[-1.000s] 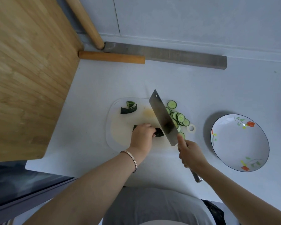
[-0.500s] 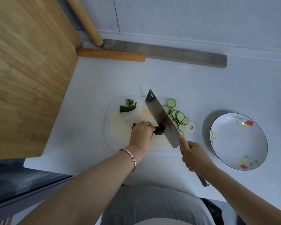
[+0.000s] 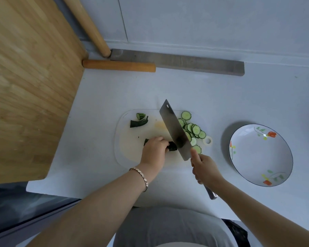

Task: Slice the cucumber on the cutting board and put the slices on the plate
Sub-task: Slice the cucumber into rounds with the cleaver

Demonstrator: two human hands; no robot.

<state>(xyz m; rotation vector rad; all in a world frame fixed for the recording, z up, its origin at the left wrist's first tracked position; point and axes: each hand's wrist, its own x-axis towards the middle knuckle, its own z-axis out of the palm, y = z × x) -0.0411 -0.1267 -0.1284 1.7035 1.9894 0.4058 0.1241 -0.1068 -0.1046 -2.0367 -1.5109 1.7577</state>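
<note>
A white cutting board [image 3: 132, 150] lies on the pale counter. My left hand [image 3: 154, 151] curls over the dark green cucumber [image 3: 173, 146] and holds it down on the board. My right hand [image 3: 204, 168] grips the handle of a cleaver [image 3: 175, 130], whose blade stands against the cucumber's cut end. Several round slices [image 3: 194, 130] lie in a pile on the board right of the blade. Two cut-off end pieces [image 3: 138, 122] sit at the board's far left corner. The flowered plate [image 3: 260, 155] stands to the right with nothing on it.
A large wooden board [image 3: 29, 82] leans at the left. Two wooden rolling pins [image 3: 118, 65] and a grey metal bar [image 3: 178, 61] lie along the back wall. The counter's near edge runs just below my forearms.
The cleaver has gone on chopping in small strokes at the cucumber's end. My left hand stays on the cucumber, which has grown slightly shorter.
</note>
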